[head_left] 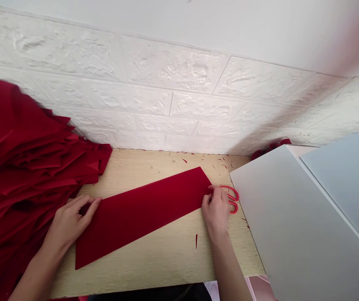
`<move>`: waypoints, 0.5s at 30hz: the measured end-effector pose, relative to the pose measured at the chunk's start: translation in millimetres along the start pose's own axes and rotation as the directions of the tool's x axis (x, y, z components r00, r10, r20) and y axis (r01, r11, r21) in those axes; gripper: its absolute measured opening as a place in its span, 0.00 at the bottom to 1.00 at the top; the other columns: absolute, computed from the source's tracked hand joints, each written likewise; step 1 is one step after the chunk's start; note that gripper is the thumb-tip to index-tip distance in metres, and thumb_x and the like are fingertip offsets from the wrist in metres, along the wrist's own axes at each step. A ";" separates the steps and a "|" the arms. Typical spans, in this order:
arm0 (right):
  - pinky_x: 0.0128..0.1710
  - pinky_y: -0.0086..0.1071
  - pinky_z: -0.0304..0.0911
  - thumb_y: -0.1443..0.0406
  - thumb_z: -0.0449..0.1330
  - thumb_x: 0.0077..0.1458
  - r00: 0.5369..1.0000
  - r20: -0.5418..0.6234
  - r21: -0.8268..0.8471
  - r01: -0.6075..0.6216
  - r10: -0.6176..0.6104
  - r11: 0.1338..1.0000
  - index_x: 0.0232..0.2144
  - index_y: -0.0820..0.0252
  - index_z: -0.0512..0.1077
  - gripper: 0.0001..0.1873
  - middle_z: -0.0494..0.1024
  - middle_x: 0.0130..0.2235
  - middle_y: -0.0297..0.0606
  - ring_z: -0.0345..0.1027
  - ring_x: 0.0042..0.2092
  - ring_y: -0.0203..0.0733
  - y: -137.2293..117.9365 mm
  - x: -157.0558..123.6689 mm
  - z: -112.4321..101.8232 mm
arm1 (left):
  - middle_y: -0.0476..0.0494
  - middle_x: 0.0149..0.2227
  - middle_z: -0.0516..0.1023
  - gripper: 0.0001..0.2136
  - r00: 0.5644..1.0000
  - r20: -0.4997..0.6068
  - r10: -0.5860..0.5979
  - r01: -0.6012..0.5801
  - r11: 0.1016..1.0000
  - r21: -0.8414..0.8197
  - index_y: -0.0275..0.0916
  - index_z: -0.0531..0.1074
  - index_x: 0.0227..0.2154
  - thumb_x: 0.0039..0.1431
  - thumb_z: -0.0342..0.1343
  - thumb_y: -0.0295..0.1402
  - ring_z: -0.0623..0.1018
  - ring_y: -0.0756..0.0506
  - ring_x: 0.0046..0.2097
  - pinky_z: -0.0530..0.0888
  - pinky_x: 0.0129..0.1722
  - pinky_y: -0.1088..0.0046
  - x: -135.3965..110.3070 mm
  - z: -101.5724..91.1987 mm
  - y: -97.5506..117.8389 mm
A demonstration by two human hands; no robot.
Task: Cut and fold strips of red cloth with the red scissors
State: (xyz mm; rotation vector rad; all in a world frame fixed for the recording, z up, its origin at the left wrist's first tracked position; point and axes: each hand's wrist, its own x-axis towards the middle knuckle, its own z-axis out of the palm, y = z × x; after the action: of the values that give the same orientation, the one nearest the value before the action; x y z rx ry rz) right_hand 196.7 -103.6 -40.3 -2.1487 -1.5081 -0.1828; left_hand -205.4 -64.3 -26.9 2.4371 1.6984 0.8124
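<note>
A long red felt strip [142, 213] lies slantwise on the pale wooden tabletop [167, 259]. My left hand [71, 219] rests at the strip's left end, fingers stretched out and touching its upper corner. My right hand [215, 209] pinches the strip's right end, fingers curled on its edge. Red-handled scissors [233, 200] lie just right of that hand, partly hidden behind it.
A tall heap of red felt sheets [19, 175] fills the left side. A large white board [298, 225] overlaps the table's right side. White brick-pattern wall [173, 96] stands behind. Small red scraps [221, 161] dot the table's back; more red felt [270, 147] peeks behind the board.
</note>
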 end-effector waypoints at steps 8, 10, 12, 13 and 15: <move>0.40 0.39 0.60 0.72 0.49 0.51 1.000 0.027 0.047 -0.005 0.004 0.999 0.38 0.58 0.68 0.13 0.74 0.38 0.43 0.65 0.42 0.49 3.3 -0.4 1.0 | 0.50 0.29 0.75 0.13 0.998 0.000 0.056 -0.056 0.995 0.087 0.41 0.69 0.29 0.68 0.49 0.39 0.75 0.47 0.30 0.67 0.36 0.72 -8.6 8.6 -8.4; 0.40 0.39 0.60 0.72 0.49 0.51 1.000 0.021 0.039 0.004 -0.005 0.999 0.36 0.57 0.69 0.12 0.74 0.37 0.43 0.64 0.41 0.49 3.9 -0.2 1.2 | 0.50 0.29 0.74 0.12 0.998 -0.012 0.069 -0.068 0.993 0.093 0.41 0.68 0.29 0.68 0.49 0.38 0.74 0.47 0.30 0.67 0.36 0.72 -8.6 8.1 -7.1; 0.40 0.39 0.60 0.72 0.49 0.52 1.000 0.022 0.038 0.020 -0.021 0.999 0.35 0.57 0.69 0.11 0.73 0.36 0.42 0.64 0.41 0.49 4.6 0.1 1.6 | 0.49 0.29 0.73 0.11 0.997 -0.021 0.070 -0.068 0.994 0.088 0.41 0.68 0.30 0.68 0.49 0.38 0.73 0.46 0.31 0.67 0.36 0.71 -7.9 7.3 -6.0; 0.40 0.39 0.60 0.72 0.49 0.52 0.999 0.023 0.039 0.027 -0.028 0.999 0.34 0.57 0.69 0.11 0.72 0.36 0.42 0.64 0.41 0.49 5.0 0.2 1.9 | 0.49 0.29 0.72 0.12 0.998 -0.021 0.067 -0.065 0.995 0.079 0.41 0.67 0.30 0.68 0.49 0.39 0.73 0.46 0.31 0.67 0.37 0.71 -7.3 7.0 -5.9; 0.41 0.39 0.60 0.71 0.49 0.53 0.999 0.018 0.043 0.030 -0.031 0.999 0.34 0.57 0.69 0.10 0.72 0.36 0.42 0.64 0.40 0.48 5.8 0.2 2.5 | 0.48 0.28 0.72 0.13 0.998 -0.017 0.059 -0.058 0.996 0.062 0.41 0.66 0.29 0.68 0.48 0.41 0.72 0.45 0.32 0.67 0.37 0.70 -6.0 6.6 -6.1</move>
State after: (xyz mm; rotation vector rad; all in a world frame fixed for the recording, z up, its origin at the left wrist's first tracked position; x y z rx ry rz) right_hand 201.7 -103.7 -44.2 -2.1003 -1.5424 -0.1405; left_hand -209.2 -65.7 -37.0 2.5385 1.6911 0.8040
